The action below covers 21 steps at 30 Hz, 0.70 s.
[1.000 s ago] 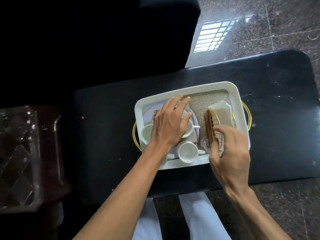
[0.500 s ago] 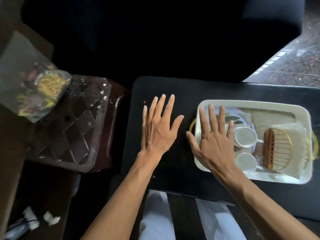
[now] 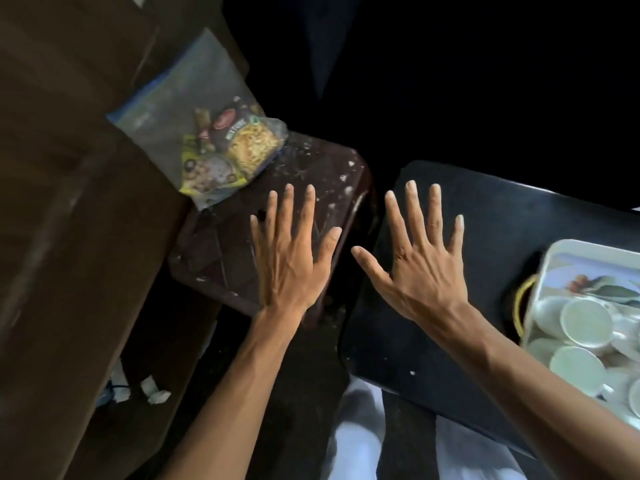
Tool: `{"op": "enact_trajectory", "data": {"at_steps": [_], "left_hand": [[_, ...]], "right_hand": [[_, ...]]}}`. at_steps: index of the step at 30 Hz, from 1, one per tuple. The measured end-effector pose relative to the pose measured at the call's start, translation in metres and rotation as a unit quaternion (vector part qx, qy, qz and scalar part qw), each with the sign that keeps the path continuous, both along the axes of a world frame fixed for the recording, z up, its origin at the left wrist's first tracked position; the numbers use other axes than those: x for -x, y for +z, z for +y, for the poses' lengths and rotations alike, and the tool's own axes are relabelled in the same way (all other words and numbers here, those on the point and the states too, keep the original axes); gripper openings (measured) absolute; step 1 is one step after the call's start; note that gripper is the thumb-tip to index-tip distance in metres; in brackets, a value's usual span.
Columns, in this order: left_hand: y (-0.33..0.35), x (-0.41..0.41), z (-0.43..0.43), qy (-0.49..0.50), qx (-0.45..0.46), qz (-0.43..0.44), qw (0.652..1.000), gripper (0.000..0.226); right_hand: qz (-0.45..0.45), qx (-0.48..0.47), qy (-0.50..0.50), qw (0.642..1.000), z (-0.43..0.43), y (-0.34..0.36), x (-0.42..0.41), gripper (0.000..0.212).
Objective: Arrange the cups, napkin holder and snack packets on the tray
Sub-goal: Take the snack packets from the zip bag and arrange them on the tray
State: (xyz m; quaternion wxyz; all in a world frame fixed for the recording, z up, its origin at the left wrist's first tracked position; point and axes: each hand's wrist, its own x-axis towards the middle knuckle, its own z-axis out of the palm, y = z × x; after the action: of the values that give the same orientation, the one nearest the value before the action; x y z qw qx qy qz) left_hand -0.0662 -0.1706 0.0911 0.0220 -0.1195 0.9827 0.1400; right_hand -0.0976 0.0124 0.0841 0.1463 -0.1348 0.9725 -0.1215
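Observation:
A clear zip bag holding several snack packets [image 3: 214, 147] lies on the far left corner of a dark brown plastic stool [image 3: 311, 174]. My left hand [image 3: 291, 258] hovers over the stool just below the bag, fingers spread and empty. My right hand [image 3: 422, 261] is beside it over the black table [image 3: 491, 216], also spread and empty. At the right edge sits the white tray [image 3: 568, 249] with a gold handle, holding white cups [image 3: 581, 320]. The napkin holder is out of frame.
A brown wooden surface [image 3: 69, 237] fills the left side. Scraps of crumpled paper [image 3: 152, 393] lie on the floor beneath it. My white-trousered knees [image 3: 360, 441] show between stool and table. Darkness hides the area behind.
Both hands have left the tray and moved left; the left hand is now over the stool near the snack bag. The view has swung left, pushing the tray to the right edge.

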Motion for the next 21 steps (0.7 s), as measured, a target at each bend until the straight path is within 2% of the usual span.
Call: {"op": "enact_trajectory", "data": {"at_steps": [14,21], "left_hand": [[-0.019,0.028,-0.165,0.101,0.039,-0.005,0.994,0.063],[-0.041,0.053,-0.214,0.192,-0.014,0.023,0.981,0.061]], "right_hand": [[0.027,0.005,0.073,0.997,-0.134,0.001,0.033,0.091],[0.029,0.01,0.087,0.996,-0.168,-0.003,0.039,0.091]]}}
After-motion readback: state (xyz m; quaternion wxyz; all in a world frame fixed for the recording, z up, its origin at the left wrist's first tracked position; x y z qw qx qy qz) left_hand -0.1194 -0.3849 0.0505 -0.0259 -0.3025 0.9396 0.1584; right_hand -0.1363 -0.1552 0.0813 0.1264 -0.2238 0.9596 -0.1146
